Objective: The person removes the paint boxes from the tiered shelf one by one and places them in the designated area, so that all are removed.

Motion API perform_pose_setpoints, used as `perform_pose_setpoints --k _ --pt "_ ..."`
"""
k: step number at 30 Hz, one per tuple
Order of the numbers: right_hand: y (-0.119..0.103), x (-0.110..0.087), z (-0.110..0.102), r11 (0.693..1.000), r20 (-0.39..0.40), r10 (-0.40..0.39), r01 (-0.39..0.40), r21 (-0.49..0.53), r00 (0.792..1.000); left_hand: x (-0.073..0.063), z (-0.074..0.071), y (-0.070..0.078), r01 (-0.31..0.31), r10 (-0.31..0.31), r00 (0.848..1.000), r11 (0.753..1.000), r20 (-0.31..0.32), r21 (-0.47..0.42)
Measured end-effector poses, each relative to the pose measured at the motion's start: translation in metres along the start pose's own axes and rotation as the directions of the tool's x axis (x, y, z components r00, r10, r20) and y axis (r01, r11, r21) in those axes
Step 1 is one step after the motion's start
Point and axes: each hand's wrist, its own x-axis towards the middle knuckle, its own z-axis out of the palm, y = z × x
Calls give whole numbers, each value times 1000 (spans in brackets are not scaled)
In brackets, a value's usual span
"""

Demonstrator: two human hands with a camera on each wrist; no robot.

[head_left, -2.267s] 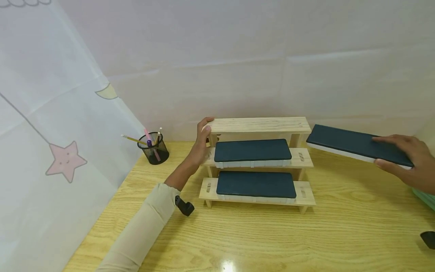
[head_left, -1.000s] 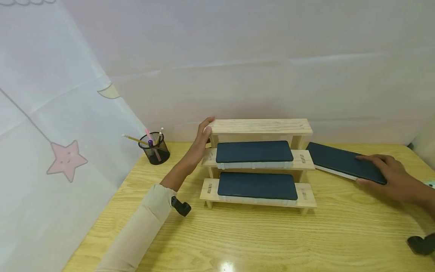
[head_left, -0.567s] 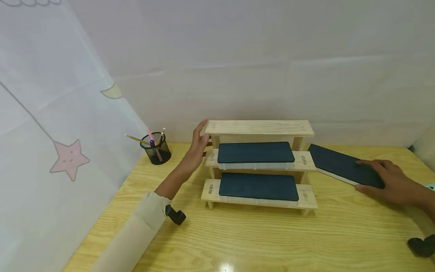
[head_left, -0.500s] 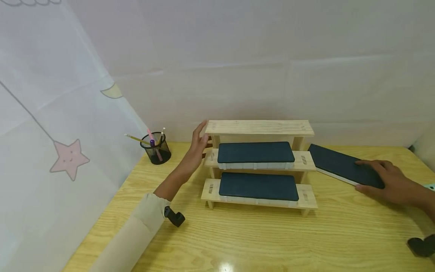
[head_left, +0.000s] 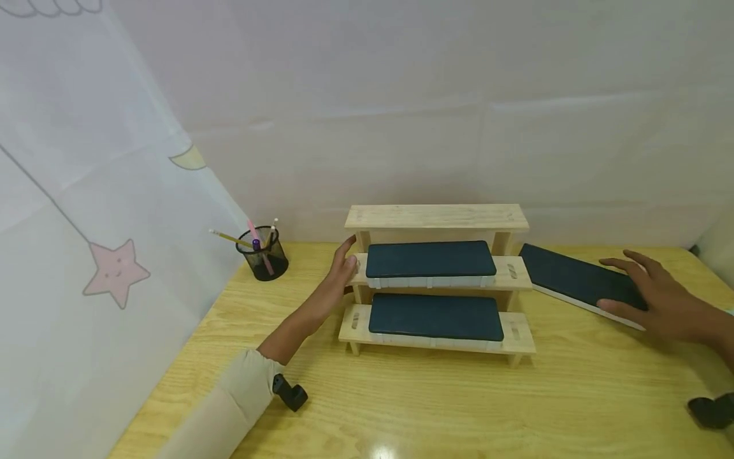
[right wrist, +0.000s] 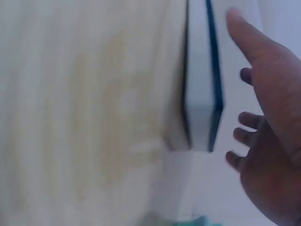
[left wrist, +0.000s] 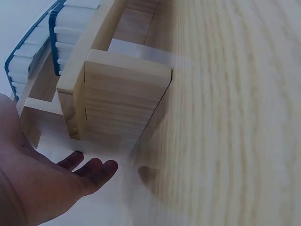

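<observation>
A three-tier wooden step rack (head_left: 436,217) stands on the table. Two white cases with dark blue lids sit on it, an upper case (head_left: 430,259) on the middle tier and a lower case (head_left: 436,317) on the bottom tier. At the middle tier's left end is my left hand (head_left: 331,287), thumb by the board's edge, other fingers (left wrist: 96,173) loosely bent and apart from the wood. Right of the rack, a dark-blue-topped case (head_left: 579,274) with a white side lies aslant on the table. My right hand (head_left: 668,303) hovers over its right end, fingers spread and holding nothing.
A black mesh pen cup (head_left: 264,255) with pencils and pens stands left of the rack. White cloth (head_left: 430,146) hangs behind the table, and another printed sheet borders its left side. Something teal (right wrist: 200,221) shows at the bottom of the right wrist view.
The right hand has lowered the case from the air to the table beside the rack and let go. My left hand has slipped from the top tier down to the middle one.
</observation>
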Motion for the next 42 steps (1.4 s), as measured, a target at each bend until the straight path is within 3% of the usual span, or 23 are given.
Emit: perform_pose_setpoints --k 4,8,16,19,22,24,26,29,37,39,42 --pt "-22 13 -11 993 -106 -109 114 37 988 -2 2 -2 10 -10 1000 1000 14 8" --pt "-62 26 -24 970 -187 -213 230 76 959 -4 3 -3 11 -11 1000 1000 13 4" --pt "-141 41 -28 939 -209 -302 328 101 930 -5 4 -4 12 -12 1000 1000 -9 0" --pt "-156 45 -26 914 -242 -374 400 67 895 -5 5 -5 19 -19 999 1000 -26 -7" --pt "-162 49 -23 875 -306 -454 484 25 837 -5 6 -7 16 -16 999 1000 -38 -12" --pt "-163 51 -21 854 -332 -485 520 19 809 -5 7 -7 17 -18 999 1000 -43 -12" --pt "-166 53 -20 836 -326 -508 548 39 797 -5 7 -7 13 -14 999 1000 -47 -11" --pt "-176 57 -18 835 -277 -510 546 69 815 -4 6 -7 4 -5 999 1000 -53 -15" --pt "-195 65 -4 915 -79 -365 374 155 928 -4 7 -12 -2 0 999 1000 -55 -27" --pt "-198 67 -1 928 -42 -330 332 166 943 -4 8 -12 -3 1 999 999 -54 -34" --pt "-202 71 3 940 -26 -310 310 141 950 -3 9 -10 -8 6 998 999 -55 -39"
